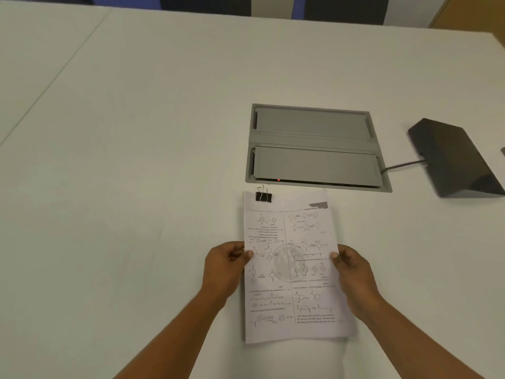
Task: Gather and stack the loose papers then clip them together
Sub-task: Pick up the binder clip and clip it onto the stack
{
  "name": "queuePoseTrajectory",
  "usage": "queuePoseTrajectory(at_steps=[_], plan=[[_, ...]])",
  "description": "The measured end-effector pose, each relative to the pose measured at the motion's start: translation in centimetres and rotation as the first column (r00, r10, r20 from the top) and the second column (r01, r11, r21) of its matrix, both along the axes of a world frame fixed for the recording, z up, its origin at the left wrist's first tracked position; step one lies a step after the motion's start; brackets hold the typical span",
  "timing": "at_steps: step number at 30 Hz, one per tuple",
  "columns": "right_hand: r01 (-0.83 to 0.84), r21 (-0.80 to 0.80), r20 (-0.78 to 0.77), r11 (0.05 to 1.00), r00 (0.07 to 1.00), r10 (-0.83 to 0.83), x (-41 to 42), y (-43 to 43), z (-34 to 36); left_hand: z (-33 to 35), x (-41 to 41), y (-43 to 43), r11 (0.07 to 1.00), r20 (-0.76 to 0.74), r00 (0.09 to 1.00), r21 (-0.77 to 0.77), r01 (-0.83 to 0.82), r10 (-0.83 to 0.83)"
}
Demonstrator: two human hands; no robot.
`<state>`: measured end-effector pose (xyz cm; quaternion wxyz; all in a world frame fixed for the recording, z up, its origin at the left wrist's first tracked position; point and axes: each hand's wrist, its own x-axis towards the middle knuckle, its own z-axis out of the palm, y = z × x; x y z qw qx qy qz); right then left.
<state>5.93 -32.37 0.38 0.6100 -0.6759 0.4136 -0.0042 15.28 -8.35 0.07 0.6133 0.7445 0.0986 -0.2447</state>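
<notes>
A stack of printed papers [292, 269] with chemistry diagrams sits in front of me, its text upside down to my view. A black binder clip [263, 196] grips the stack's far left corner, its wire handles up. My left hand [225, 265] holds the stack's left edge, thumb on top. On the opposite edge, my right hand [352, 272] holds it the same way. The near end of the stack looks lifted a little off the white table [123, 187].
A grey flip-lid cable box [314, 146] is set into the table just beyond the papers, with a small red light. A dark wedge-shaped device [456, 157] with a cable lies at the right. Chairs stand behind the far edge.
</notes>
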Motion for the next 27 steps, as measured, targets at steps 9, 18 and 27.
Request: queuePoseTrajectory(at_steps=[9, 18, 27], plan=[[-0.184, -0.437, -0.162, 0.880, 0.979, 0.124, 1.6, -1.4, -0.4, -0.9, 0.9, -0.6, 0.971, 0.189, 0.977, 0.233, 0.053, -0.099], [-0.213, -0.553, -0.091, 0.805, 0.977, 0.195, -0.5, -0.7, -1.6, -2.1, -1.3, -0.3, 0.902, 0.398, 0.903, 0.431, -0.027, -0.163], [-0.567, -0.734, -0.379, 0.373, 0.799, 0.468, -4.3, -1.3, -4.3, -4.8, -4.2, 1.8, 0.535, 0.275, 0.699, 0.826, 0.180, -0.660]])
